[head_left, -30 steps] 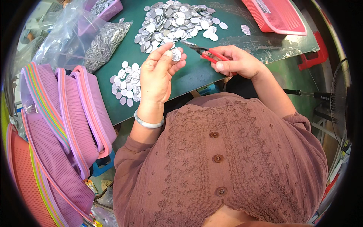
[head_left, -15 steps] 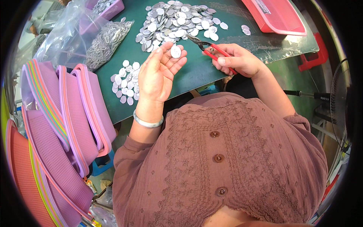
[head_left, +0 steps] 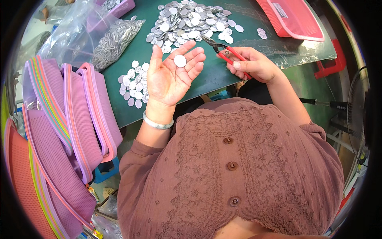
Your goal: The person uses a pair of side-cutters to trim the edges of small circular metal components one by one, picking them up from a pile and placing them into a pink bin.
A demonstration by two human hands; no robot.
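Observation:
My left hand [head_left: 172, 77] is palm up with its fingers stretched out. One oval silver metal disc [head_left: 180, 61] lies loose on those fingers. Red-handled pliers [head_left: 232, 58] are gripped in my right hand [head_left: 254, 65], their dark jaws pointing up and left toward the large heap of silver discs [head_left: 191, 24]. A smaller group of discs [head_left: 135, 84] lies on the green table just left of my left hand. Two overlapping discs [head_left: 261, 33] sit apart on the right.
A pink basket [head_left: 296, 24] stands at the table's far right. At the far left a clear plastic bag holds metal links [head_left: 113, 46], beside a purple basket [head_left: 127, 8]. Nested purple and pink baskets [head_left: 85, 119] crowd my left side. A fan [head_left: 356, 103] stands at right.
My left hand has opened flatter, its thumb spreading away from the fingers. The disc has shifted and now shows a plain, bright face. My right hand keeps its hold on the pliers.

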